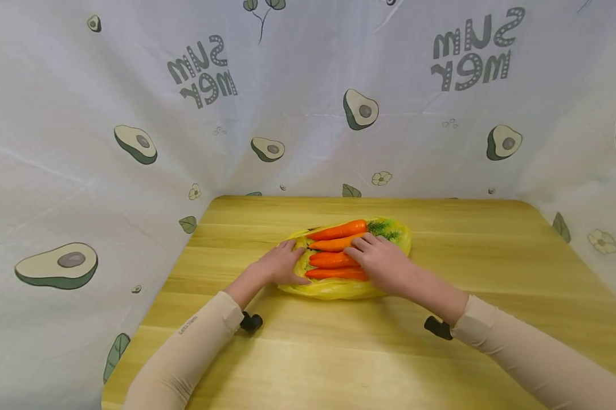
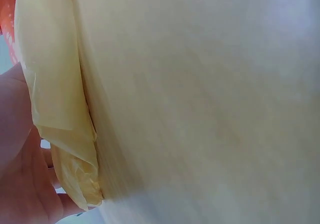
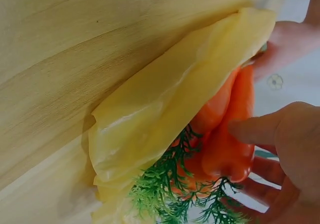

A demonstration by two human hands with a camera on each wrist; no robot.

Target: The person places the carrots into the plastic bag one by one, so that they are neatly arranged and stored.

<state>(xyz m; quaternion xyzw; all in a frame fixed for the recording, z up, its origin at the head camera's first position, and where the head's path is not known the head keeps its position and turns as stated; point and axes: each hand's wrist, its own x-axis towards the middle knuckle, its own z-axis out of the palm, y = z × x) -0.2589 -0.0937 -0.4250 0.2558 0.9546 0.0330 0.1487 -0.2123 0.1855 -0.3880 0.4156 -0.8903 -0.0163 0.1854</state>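
A yellow plastic bag (image 1: 333,290) lies opened out on the table, with several orange carrots (image 1: 337,230) side by side in it. Green feathery tops (image 3: 165,186) stick out at the carrots' thick ends. My left hand (image 1: 283,265) rests spread at the bag's left end, thumb and fingers apart over its edge; in the left wrist view its fingers lie against the crumpled plastic (image 2: 57,89). From the right, my right hand (image 1: 384,265) reaches over the carrots. Its thumb and fingers grip one carrot (image 3: 227,146) in the right wrist view, while the palm hides several thick ends in the head view.
The wooden table (image 1: 328,353) has rounded far corners. White cloth (image 1: 308,85) printed with avocados and lettering hangs behind it and at both sides. Black fittings (image 1: 251,322) show by both wrists, partly covered by the beige sleeves (image 1: 195,347).
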